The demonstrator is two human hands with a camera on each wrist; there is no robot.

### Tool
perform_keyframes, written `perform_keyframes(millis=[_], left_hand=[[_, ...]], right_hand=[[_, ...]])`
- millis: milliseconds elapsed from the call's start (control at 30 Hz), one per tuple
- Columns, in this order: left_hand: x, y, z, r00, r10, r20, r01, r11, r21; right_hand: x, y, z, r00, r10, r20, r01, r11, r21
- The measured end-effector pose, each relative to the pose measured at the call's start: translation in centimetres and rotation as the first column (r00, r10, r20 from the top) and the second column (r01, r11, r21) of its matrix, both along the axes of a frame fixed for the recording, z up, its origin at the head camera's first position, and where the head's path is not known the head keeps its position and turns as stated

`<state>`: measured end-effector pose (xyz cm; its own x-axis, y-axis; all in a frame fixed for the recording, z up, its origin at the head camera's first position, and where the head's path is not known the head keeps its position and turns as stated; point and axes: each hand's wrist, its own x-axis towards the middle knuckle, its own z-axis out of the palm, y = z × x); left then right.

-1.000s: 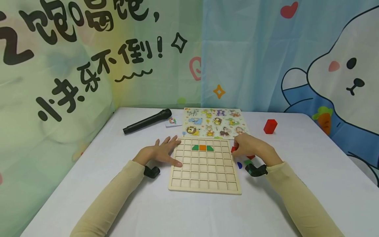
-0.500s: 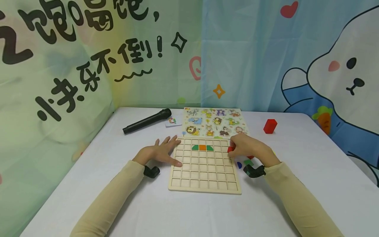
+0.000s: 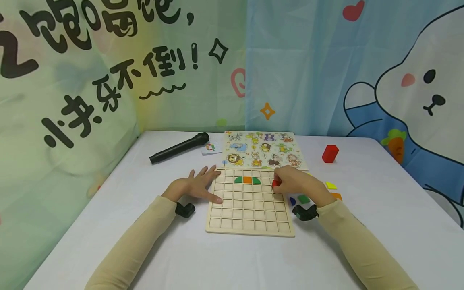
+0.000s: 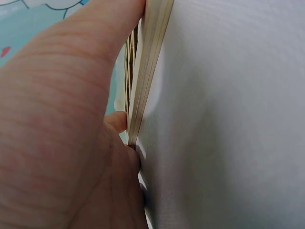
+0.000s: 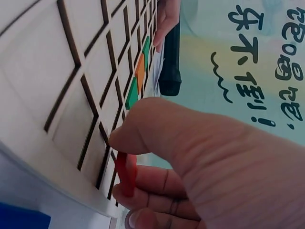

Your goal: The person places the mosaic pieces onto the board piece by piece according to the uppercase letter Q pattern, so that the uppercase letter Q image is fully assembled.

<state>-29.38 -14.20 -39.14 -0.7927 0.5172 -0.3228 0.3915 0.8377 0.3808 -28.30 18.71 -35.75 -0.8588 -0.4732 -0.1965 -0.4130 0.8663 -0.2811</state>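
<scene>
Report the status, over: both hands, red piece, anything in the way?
Left hand rests on left edge of board. Right hand pinches red piece over board's right side. Nothing seen blocking it; green pieces and orange piece sit to its left.

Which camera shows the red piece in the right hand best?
The right wrist view: the red piece appears large, pinched by the right hand. The head view shows it small, partly hidden by that hand; the left wrist view doesn't show it.

Around the frame's centre: two hands, one gridded wooden board, one animal puzzle, two green quarter-rounds, one orange square, one red piece. Centre-left: one microphone, one card. Centre-right: one red block, at least four loose tiles.
</scene>
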Motion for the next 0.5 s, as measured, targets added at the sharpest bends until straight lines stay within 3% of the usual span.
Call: perform_keyframes(millis=[333,500], left_hand=[[-0.1,-0.1,-0.1,1.000,0.000,-0.002,0.000,1.000,0.003],[0.0,0.0,-0.1,1.000,-0.001,-0.003,0.001,1.000,0.000]], right_hand=[[0.5,-1.3,0.4,0.999,0.031,-0.031,-0.032,0.999,-0.038],[0.8,-1.8,0.3,0.993,0.090,-0.071,-0.096,0.991,-0.088]])
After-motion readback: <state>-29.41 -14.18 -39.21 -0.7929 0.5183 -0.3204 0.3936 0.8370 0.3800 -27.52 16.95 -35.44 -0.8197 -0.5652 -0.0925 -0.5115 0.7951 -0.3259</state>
